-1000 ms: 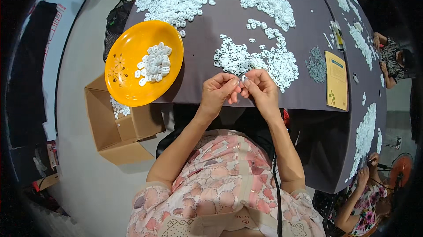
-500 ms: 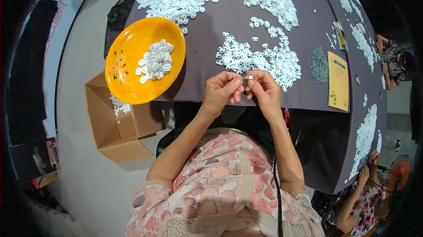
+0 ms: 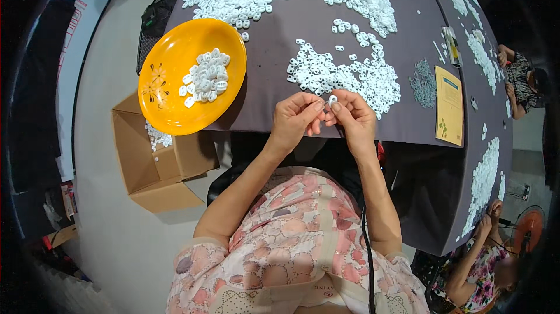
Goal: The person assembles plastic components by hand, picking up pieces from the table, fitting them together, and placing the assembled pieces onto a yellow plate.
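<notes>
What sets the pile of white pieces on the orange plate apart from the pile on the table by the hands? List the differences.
The plate pile is small and tightly heaped; the table pile is far bigger and spread thin, with strays around it. The plate pile sits inside the orange plate at the person's left; the table pile lies bare on the grey table, just beyond the left hand and right hand. Both are small white pieces of the same kind.

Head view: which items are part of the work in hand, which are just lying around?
In use:
left hand and right hand, pinching one small white piece
near white pile
orange plate holding white pieces

Lying about:
yellow card
cardboard box
grey pile
</notes>
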{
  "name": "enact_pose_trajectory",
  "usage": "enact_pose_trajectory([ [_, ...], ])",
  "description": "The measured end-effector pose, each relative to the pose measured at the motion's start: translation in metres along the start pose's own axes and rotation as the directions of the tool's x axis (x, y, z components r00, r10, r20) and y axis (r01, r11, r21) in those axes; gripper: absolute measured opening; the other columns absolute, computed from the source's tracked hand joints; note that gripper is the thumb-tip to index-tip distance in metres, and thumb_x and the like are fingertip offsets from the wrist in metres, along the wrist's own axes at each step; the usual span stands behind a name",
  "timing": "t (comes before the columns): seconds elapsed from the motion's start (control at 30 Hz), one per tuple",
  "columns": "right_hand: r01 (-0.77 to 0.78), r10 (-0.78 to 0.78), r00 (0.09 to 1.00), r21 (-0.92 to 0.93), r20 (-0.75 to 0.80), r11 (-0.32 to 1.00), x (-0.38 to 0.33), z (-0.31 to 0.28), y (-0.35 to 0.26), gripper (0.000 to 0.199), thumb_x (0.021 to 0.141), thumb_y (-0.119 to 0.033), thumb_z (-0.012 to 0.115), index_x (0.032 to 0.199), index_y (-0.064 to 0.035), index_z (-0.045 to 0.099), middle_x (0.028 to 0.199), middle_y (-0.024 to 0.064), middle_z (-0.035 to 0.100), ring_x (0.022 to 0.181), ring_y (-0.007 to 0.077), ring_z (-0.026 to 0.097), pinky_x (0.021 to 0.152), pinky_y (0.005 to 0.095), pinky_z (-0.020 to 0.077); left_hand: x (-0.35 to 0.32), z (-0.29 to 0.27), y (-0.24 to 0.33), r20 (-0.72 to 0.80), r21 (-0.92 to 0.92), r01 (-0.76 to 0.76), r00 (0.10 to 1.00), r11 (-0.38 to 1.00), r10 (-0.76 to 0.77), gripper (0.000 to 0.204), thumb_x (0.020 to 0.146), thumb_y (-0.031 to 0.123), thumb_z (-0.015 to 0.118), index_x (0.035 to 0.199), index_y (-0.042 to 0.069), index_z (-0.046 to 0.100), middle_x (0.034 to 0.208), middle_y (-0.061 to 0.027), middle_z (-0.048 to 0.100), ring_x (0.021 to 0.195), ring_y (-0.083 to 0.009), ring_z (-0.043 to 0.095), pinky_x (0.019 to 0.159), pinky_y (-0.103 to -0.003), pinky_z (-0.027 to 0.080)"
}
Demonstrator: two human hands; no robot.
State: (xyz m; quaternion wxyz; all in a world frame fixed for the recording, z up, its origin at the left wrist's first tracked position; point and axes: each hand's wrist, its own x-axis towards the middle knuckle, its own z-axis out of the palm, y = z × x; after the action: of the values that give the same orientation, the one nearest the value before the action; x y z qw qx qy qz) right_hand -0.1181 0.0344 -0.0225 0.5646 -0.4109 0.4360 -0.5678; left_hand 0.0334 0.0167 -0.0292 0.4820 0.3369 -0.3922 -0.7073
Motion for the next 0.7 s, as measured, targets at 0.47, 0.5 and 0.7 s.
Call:
enact_pose_trajectory([
  [0.47,-0.036,0.036,0.999,-0.017,-0.019,0.999,-0.0012,0.0013,-0.0028,0.021,0.088,-0.002,0.056,0.108,0.0027,0.058,0.088,0.0076,0.064,0.076,0.0116,0.063,0.065,0.0223,0.0517,0.0011,-0.0009,0.0007,0.006,-0.002,-0.004,1.0,1.0,0.004,0.01,0.089,0.008,0.055,0.09,0.0,0.062,0.071,-0.0041,0.062,0.05,-0.0056,0.052,0.043,-0.017,0.039],
  [0.5,-0.005,0.005,1.0,-0.048,-0.004,0.999,-0.0018,-0.0007,-0.0028,0.018,0.088,-0.002,0.055,0.105,0.0024,0.058,0.087,0.0071,0.064,0.076,0.0115,0.064,0.065,0.0223,0.0516,0.0006,0.0001,-0.0006,0.007,-0.018,-0.001,1.0,1.0,0.001,0.01,0.089,0.008,0.055,0.09,0.0,0.062,0.071,-0.004,0.062,0.05,-0.0056,0.052,0.043,-0.017,0.04],
  [0.7,0.039,-0.034,0.999,-0.151,0.038,0.988,-0.0031,0.0049,-0.0082,0.014,0.089,-0.002,0.052,0.101,0.0001,0.057,0.079,0.0026,0.061,0.063,0.0061,0.055,0.057,0.0194,0.0464,0.0006,-0.0028,-0.0034,0.033,-0.046,-0.043,0.998,0.998,0.045,0.01,0.089,0.009,0.055,0.091,0.001,0.061,0.073,-0.0028,0.062,0.052,-0.0055,0.052,0.045,-0.018,0.041],
])
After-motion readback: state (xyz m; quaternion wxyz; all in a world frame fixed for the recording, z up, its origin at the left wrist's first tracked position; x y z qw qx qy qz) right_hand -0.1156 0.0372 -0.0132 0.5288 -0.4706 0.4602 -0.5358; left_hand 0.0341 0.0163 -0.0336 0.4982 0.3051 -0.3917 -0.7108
